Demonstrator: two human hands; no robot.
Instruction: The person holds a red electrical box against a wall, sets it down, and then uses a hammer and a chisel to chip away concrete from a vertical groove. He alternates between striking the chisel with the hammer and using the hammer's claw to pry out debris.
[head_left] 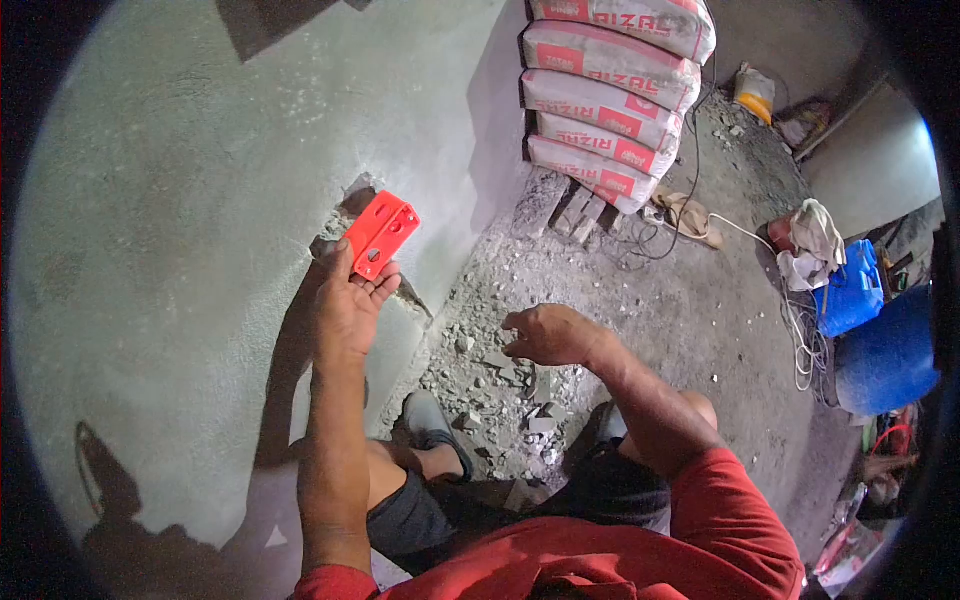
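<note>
An orange-red rectangular box (385, 236) with round holes is gripped at its lower end by my left hand (354, 298). It is tilted in front of the grey plastered wall (230, 160), beside a rough broken hole (357, 197) that it partly covers. My right hand (548, 334) hangs over the rubble (500, 400) on the floor, its fingers curled down; whether anything is between them cannot be made out.
Stacked cement bags (615, 110) stand by the wall, with wood blocks (577, 213) at their base. A black cable and white cord (800, 350) lie on the floor. Blue containers (885, 350) stand at right. My shoe (430, 422) is beside the rubble.
</note>
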